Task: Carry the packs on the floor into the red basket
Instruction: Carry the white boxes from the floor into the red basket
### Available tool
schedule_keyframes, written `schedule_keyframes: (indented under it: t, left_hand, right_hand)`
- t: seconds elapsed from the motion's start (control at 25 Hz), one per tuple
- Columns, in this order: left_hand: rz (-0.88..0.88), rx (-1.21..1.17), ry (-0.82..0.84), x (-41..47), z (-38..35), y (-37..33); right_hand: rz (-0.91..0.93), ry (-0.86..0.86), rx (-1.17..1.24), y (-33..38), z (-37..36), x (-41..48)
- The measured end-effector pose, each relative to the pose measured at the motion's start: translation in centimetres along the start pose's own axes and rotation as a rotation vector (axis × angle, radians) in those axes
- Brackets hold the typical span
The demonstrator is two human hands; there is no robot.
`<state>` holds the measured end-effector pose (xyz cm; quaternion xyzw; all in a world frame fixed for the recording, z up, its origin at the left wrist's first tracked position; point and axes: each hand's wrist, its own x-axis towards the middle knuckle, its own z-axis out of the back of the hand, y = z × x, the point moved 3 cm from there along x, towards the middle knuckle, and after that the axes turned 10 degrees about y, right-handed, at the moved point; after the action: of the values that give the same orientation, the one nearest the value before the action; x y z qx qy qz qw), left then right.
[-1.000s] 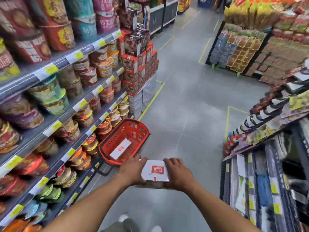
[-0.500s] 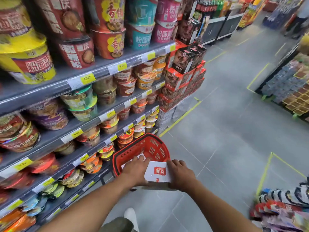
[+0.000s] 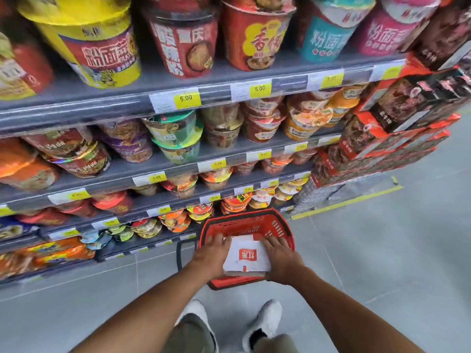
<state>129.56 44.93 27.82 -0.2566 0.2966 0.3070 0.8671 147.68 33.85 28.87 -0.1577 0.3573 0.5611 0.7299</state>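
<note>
A white pack (image 3: 246, 258) with a red square logo is gripped by its two short sides. My left hand (image 3: 212, 253) holds its left side and my right hand (image 3: 281, 258) holds its right side. The pack hangs directly over the red basket (image 3: 276, 226), which stands on the grey floor beside the lowest shelf. More white packaging shows just under and behind the held pack, inside the basket. The basket's near rim is partly hidden by my hands and the pack.
Tall shelves (image 3: 178, 171) of instant-noodle cups fill the left and top. A stack of red boxes (image 3: 382, 143) stands at the right end of the shelves. Yellow floor tape (image 3: 346, 203) runs past it. My white shoes (image 3: 265, 319) stand just before the basket.
I have stepped up to the basket and turned toward the shelves. Both hands carried the white pack forward until it hangs over the basket's opening.
</note>
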Motion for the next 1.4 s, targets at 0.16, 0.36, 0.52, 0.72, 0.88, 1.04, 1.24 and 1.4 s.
schedule_keyframes:
  t: [0.16, 0.36, 0.52, 0.72, 0.88, 1.04, 1.24, 1.4]
  left_hand:
    - [0.084, -0.028, -0.035, 3.9, -3.8, 0.4]
    - [0.162, -0.004, -0.053, 11.3, -10.5, 1.8]
    - [0.223, 0.051, -0.043, 18.1, -16.5, 4.3]
    - [0.246, 0.063, 0.044, 27.2, -23.9, 7.2]
    - [0.243, 0.089, 0.080, 32.1, -28.7, 8.7]
    - [0.253, 0.154, 0.114, 36.7, -31.6, 10.6]
    - [0.274, 0.207, 0.181, 35.9, -30.9, 10.8]
    - [0.261, 0.194, 0.145, 30.7, -24.4, 8.7]
  right_hand:
    - [0.061, 0.044, -0.056, -2.4, -2.7, 5.6]
    - [0.076, 0.071, -0.090, -5.4, -8.7, 13.8]
    - [0.071, 0.062, -0.107, -6.9, -14.4, 21.1]
    - [0.083, 0.074, -0.085, -9.2, -22.3, 29.9]
    - [0.063, 0.106, -0.102, -10.1, -26.7, 34.8]
    - [0.067, 0.176, -0.128, -11.3, -30.3, 39.5]
    - [0.022, 0.218, -0.144, -11.6, -30.5, 38.3]
    - [0.030, 0.180, -0.118, -10.6, -24.6, 33.1]
